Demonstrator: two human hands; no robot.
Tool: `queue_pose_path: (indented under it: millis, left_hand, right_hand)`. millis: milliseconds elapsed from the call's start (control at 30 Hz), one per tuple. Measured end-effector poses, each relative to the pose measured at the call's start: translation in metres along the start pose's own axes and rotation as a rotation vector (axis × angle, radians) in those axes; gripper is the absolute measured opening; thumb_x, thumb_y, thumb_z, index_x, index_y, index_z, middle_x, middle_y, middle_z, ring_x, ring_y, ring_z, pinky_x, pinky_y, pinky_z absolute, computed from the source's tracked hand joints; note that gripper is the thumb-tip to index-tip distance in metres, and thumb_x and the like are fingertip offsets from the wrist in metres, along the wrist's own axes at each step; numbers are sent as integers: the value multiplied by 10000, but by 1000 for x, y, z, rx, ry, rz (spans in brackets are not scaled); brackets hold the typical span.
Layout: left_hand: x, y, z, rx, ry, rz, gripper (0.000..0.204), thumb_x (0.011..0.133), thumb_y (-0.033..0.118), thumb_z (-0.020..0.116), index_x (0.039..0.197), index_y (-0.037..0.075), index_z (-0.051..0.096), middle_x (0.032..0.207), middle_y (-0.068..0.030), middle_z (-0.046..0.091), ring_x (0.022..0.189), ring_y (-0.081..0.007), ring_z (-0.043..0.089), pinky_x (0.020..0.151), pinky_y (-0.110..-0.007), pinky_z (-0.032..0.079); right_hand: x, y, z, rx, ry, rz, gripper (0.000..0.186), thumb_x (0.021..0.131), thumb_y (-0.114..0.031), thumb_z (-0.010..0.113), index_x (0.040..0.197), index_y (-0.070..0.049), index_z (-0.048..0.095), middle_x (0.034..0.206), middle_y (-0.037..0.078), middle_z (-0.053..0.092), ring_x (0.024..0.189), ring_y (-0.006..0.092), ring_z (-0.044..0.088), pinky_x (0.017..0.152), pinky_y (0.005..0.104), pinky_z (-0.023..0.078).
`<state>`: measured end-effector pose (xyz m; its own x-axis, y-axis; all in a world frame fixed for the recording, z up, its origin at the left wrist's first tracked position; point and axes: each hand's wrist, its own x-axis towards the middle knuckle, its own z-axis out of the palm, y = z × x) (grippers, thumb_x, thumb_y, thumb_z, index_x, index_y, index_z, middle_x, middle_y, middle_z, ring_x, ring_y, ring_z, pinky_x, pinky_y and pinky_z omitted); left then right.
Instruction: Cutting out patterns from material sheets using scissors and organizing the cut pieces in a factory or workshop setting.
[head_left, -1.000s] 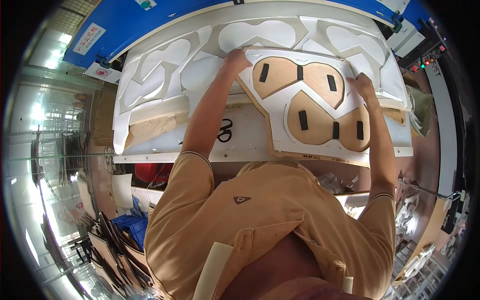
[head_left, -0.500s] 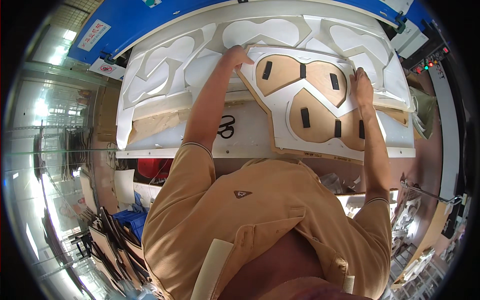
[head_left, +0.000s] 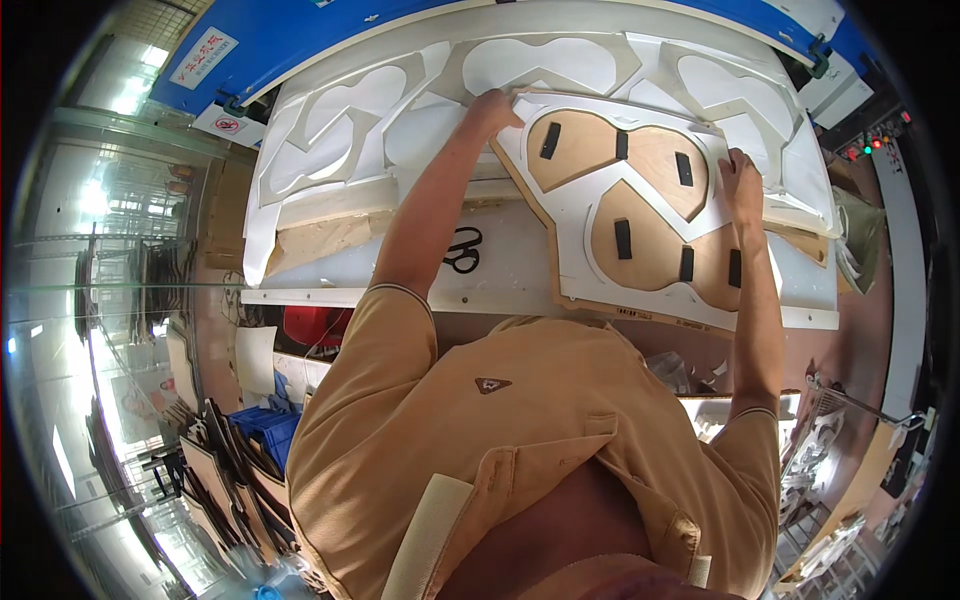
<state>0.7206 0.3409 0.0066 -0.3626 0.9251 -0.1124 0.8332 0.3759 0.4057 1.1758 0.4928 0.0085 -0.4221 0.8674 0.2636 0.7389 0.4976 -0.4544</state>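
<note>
My left hand (head_left: 497, 110) grips the upper left corner of a flat cutting die board (head_left: 567, 200), which has a white face and pale wood shapes with black strips. My right hand (head_left: 740, 175) has its fingers curled on the board's right edge; the fingertips are partly hidden. The board lies tilted askew over white sheets (head_left: 540, 67) with cut curved shapes, on the machine bed (head_left: 350, 285). Black-handled scissors (head_left: 463, 250) lie left of the board, near my left forearm.
A blue machine body (head_left: 240, 50) spans the top, with a lit button panel (head_left: 873, 143) at right. Below left are a blue crate (head_left: 268, 430), stacked dark-edged boards (head_left: 205, 480) and a red object (head_left: 310, 325). A metal rack (head_left: 835, 390) stands lower right.
The view has shifted slightly, moving the scene rightward. My right hand went up along the board's edge, then slightly down again. My left hand stays at the upper left corner.
</note>
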Motion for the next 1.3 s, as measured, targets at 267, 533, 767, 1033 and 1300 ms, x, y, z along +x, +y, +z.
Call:
queue_pose_path:
  millis: [267, 533, 767, 1033, 1300]
  left_hand:
    - [-6, 8, -2, 133, 16, -90, 588, 629, 346, 869, 963, -115, 721, 859, -215, 726, 742, -339, 681, 744, -387, 559]
    - [-5, 6, -5, 173, -58, -139, 566, 613, 360, 887, 1005, -26, 749, 951, -185, 741, 825, -360, 701, 784, -416, 566]
    - [-15, -5, -1, 177, -53, -132, 570, 613, 382, 885, 1023, 7, 758, 962, -182, 742, 823, -352, 706, 790, -418, 571]
    - [26, 16, -25, 250, 55, -64, 486, 662, 329, 842, 1020, 12, 753, 945, -173, 743, 802, -338, 709, 769, -418, 578]
    - [14, -24, 2, 430, 769, 407, 422, 788, 189, 683, 1189, 60, 685, 1020, -194, 732, 877, -341, 717, 782, -424, 583]
  right_hand:
    - [-5, -7, 5, 7, 16, 14, 231, 926, -137, 602, 1122, -22, 645, 1030, 174, 698, 860, 362, 655, 795, 421, 508]
    - [-12, -10, 1, 44, 14, 10, 228, 928, -156, 604, 1105, -20, 650, 996, 172, 698, 845, 350, 650, 784, 415, 505]
    - [-22, -16, -5, 59, -27, 45, 232, 934, -177, 602, 1093, -16, 654, 973, 167, 700, 837, 340, 649, 779, 415, 505]
    - [10, -20, -2, 33, 65, 68, 232, 944, -183, 583, 1096, -22, 651, 987, 169, 697, 836, 356, 648, 776, 431, 503]
    - [14, -26, -13, 66, 113, -58, 204, 950, -146, 521, 1055, -19, 641, 987, 220, 656, 864, 430, 636, 797, 492, 507]
